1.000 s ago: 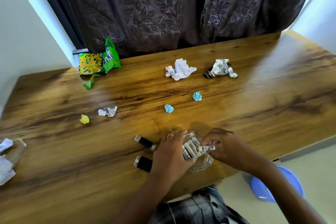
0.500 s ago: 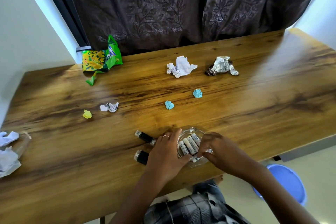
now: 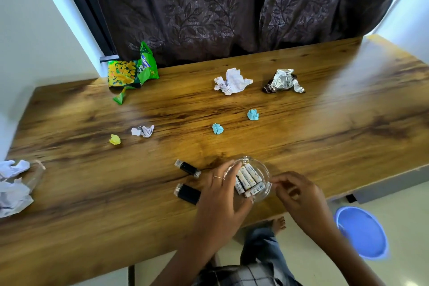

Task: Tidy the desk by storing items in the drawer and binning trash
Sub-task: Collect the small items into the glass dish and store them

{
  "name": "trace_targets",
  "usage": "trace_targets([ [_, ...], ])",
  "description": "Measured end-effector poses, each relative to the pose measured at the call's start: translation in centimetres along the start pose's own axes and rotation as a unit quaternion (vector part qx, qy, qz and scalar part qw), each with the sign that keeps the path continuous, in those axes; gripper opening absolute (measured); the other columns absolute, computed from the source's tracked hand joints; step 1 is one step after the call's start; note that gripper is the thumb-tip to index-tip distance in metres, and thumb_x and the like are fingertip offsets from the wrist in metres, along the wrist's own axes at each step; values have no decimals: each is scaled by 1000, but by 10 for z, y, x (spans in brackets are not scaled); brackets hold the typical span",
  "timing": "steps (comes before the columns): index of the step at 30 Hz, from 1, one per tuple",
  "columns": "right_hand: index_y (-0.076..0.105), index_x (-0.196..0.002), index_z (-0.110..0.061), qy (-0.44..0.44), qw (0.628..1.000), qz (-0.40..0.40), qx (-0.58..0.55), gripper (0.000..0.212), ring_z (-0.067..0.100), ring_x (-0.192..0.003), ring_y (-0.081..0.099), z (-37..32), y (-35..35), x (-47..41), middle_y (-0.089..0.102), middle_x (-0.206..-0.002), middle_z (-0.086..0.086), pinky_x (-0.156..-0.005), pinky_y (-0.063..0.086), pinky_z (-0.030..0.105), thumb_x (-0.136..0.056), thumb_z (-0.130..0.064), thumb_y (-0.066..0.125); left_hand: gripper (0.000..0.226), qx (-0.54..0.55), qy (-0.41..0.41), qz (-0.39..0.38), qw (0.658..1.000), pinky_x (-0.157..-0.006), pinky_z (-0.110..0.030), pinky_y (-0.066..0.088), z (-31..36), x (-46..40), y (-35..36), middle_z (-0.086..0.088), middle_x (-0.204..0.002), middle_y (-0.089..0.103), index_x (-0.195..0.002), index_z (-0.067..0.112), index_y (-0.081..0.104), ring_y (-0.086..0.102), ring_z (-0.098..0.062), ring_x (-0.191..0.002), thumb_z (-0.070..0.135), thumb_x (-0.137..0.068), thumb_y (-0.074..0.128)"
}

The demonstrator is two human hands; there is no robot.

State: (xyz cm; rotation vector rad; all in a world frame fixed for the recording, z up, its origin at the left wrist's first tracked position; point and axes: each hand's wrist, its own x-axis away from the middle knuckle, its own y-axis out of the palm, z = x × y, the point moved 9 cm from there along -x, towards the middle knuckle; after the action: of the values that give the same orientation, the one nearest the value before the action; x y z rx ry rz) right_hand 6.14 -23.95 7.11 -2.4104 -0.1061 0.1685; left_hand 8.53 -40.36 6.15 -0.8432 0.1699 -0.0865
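**Batteries in the glass bowl, both hands on it**

Hard to make out: the clear glass bowl (image 3: 260, 170) mostly vanishes against the wood, and the left hand (image 3: 222, 195) covers its 9 o'clock side. The lower USB stick (image 3: 186, 193) is partly tucked under that hand too. At the desk's (image 3: 325, 137) 9 o'clock edge, white crumpled paper (image 3: 14, 183) and some clear thing are cut off by the frame.

The left hand cups the bowl's wall, fingers curled round it. The right hand (image 3: 299, 195) sits at the bowl's 3 o'clock, fingertips pinching the rim as far as I can tell. Inside the bowl: a handful of white batteries (image 3: 248, 180) lying side by side.

The other USB stick (image 3: 187, 168) lies just at 10 o'clock of the left hand. The blue bin (image 3: 362, 232) is on the floor at 5 o'clock.
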Motion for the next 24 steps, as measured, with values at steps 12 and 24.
trace_targets([
  [12, 63, -92, -1, 430, 830, 2, -355, 14, 26, -77, 60, 96, 56, 95, 64, -81, 14, -62, 46, 30, -93, -6, 51, 92, -150, -6, -28, 988, -108, -42, -19, 2, 37, 40, 2, -153, -32, -148, 24, -21, -31, -21, -140, 61, -84, 34],
  [24, 51, -75, -8, 543, 682, -138, -471, 25, 20, -73, 52, 161, 149, 86, 51, -77, 13, -69, 41, 35, -84, 11, 37, 93, -157, -162, -16, 974, -108, -27, -25, 2, 94, 71, 2, -151, -33, -143, 17, -26, -28, -15, -141, 63, -75, 19],
])
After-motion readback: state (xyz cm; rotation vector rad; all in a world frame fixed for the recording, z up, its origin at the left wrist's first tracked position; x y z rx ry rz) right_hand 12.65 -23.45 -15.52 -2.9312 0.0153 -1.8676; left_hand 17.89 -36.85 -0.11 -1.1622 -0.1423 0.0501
